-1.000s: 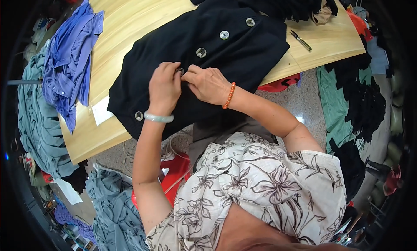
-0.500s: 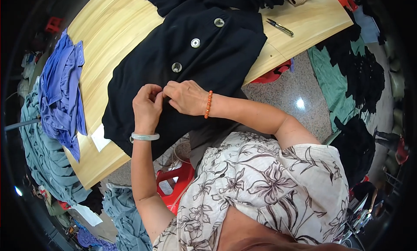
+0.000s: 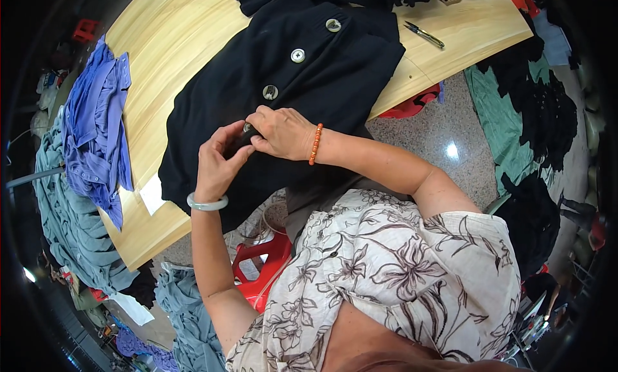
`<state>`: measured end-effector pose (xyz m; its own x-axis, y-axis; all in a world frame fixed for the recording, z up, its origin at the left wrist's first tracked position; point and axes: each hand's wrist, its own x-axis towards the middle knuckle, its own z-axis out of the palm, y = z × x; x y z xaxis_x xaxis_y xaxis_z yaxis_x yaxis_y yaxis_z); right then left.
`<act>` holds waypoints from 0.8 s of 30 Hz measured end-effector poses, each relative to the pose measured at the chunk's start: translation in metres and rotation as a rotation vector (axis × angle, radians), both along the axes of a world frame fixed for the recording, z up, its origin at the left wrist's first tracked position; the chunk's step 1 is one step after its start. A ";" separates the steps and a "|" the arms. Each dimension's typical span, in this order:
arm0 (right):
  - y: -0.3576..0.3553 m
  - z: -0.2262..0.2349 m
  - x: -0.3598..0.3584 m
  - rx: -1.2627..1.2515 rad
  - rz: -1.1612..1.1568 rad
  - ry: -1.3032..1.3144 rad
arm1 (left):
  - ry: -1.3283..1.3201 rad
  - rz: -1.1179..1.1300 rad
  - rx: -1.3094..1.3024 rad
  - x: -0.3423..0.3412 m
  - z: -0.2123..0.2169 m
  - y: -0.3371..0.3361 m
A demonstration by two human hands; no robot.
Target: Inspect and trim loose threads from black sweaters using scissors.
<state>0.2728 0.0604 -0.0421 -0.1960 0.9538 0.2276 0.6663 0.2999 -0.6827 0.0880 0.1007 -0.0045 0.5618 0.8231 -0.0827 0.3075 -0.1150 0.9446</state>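
A black coat (image 3: 335,76) with large silver buttons (image 3: 297,55) lies spread over a wooden table (image 3: 174,37). My left hand (image 3: 217,163), with a pale green bangle on the wrist, pinches the coat's front edge. My right hand (image 3: 283,131), with an orange bead bracelet, grips the same spot, fingers closed over a button that is mostly hidden. Both hands touch each other at the fabric. Three buttons run in a line above my hands.
Purple shirts (image 3: 96,134) lie piled on the table's left end beside a white paper slip (image 3: 152,194). Small snips (image 3: 425,35) rest at the far right of the table. Grey-green garments (image 3: 71,211) heap on the floor at left, and a red stool (image 3: 261,269) stands below.
My view has shifted, so the coat and table sit higher and to the right. Both hands stay pinched on the coat's buttoned edge, one button lower than a second ago.
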 end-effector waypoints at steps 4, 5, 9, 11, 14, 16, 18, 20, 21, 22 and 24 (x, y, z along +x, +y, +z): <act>0.006 0.009 0.005 -0.116 0.097 0.015 | 0.214 0.121 0.299 0.000 -0.009 -0.004; 0.007 0.009 0.006 -0.115 0.100 0.014 | 0.168 0.150 0.324 0.002 -0.013 -0.004; 0.006 0.010 0.008 -0.092 0.145 -0.045 | 0.128 0.160 0.258 0.000 -0.021 -0.001; 0.006 0.008 0.005 -0.019 0.122 -0.086 | 0.175 0.132 0.301 -0.001 -0.021 0.000; 0.003 0.007 0.006 -0.007 0.083 -0.014 | 0.149 0.135 0.364 -0.002 -0.024 0.000; -0.002 0.005 0.014 0.050 0.055 0.023 | 0.153 0.167 0.306 -0.001 -0.025 0.000; -0.006 0.016 0.033 0.008 0.034 -0.141 | 0.165 0.215 0.246 -0.005 -0.024 -0.002; -0.009 0.019 0.061 0.020 -0.031 -0.224 | 0.358 0.294 0.256 -0.002 -0.022 0.000; -0.010 0.019 0.071 0.026 -0.036 -0.238 | 0.355 0.300 0.256 0.001 -0.020 0.000; -0.013 0.018 0.080 0.027 -0.059 -0.255 | 0.392 0.256 0.506 0.010 -0.015 0.001; -0.015 0.016 0.078 0.091 -0.054 -0.256 | 0.365 0.182 0.895 0.030 -0.001 0.000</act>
